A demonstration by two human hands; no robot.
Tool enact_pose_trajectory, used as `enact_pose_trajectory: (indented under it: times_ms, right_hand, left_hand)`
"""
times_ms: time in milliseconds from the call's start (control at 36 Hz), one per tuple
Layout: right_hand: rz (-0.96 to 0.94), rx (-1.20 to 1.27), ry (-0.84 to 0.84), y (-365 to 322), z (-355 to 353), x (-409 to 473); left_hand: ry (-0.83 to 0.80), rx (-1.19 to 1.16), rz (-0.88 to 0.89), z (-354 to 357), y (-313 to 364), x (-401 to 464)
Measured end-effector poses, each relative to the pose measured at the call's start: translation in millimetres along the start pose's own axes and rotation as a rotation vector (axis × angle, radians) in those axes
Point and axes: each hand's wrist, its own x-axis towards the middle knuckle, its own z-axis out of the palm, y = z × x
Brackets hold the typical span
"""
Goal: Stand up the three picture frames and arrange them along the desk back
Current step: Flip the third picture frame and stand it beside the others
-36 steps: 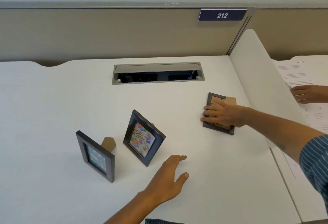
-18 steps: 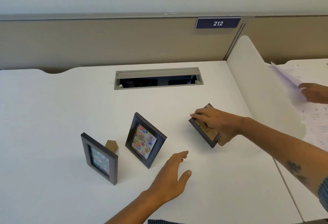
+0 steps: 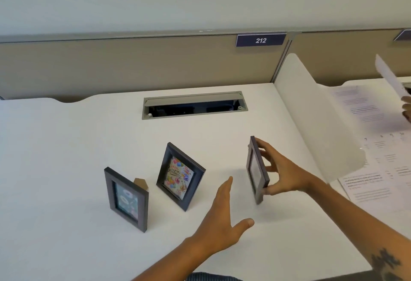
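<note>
Three dark picture frames are on the white desk [image 3: 66, 147]. The left frame [image 3: 126, 199] stands upright on its cardboard prop, showing a bluish picture. The middle frame [image 3: 179, 176] stands tilted back with a birthday picture. My right hand [image 3: 282, 169] grips the third frame [image 3: 256, 169] by its top and bottom edges, holding it upright and nearly edge-on just above the desk. My left hand [image 3: 224, 216] hovers flat and open between the middle frame and the held one, touching neither.
A grey cable hatch [image 3: 193, 105] is sunk into the desk near its back. A beige partition [image 3: 133, 67] with a "212" plate [image 3: 260, 40] runs behind. A white side divider [image 3: 315, 125] stands at the right; beyond it another person's hand [image 3: 407, 109] lifts papers.
My right hand lifted the third frame off the desk, where it lay face down, and turned it upright. My left hand stayed hovering near the middle frame. The other person raised a sheet.
</note>
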Motion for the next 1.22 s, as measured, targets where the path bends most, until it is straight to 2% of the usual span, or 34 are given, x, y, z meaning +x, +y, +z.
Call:
enact_pose_trajectory:
  times_ms: [167, 333, 472, 667, 833, 1000, 1222]
  right_hand:
    - [-0.022, 0.280, 0.041, -17, 26, -16]
    - [-0.027, 0.638, 0.004, -40, 47, -20]
    - [-0.004, 0.879, -0.087, -44, 50, -29]
    - [0.005, 1.059, -0.036, -37, 59, -36]
    - [0.082, 1.095, 0.025, -43, 61, -43]
    - [0.092, 0.958, -0.058, -51, 49, -43]
    - [0.159, 0.797, -0.064, -46, 35, -45]
  left_hand:
    - [0.038, -0.033, 0.054, -2, 10, -3]
    - [0.064, -0.084, 0.095, -9, 22, -4]
    - [0.126, -0.001, 0.095, -10, 27, -8]
    - [0.235, 0.099, 0.092, -8, 36, -9]
    - [0.253, 0.102, 0.110, -5, 38, -10]
    - [0.234, 0.095, 0.099, -4, 36, -12]
    - [0.216, 0.104, 0.057, -3, 29, -10]
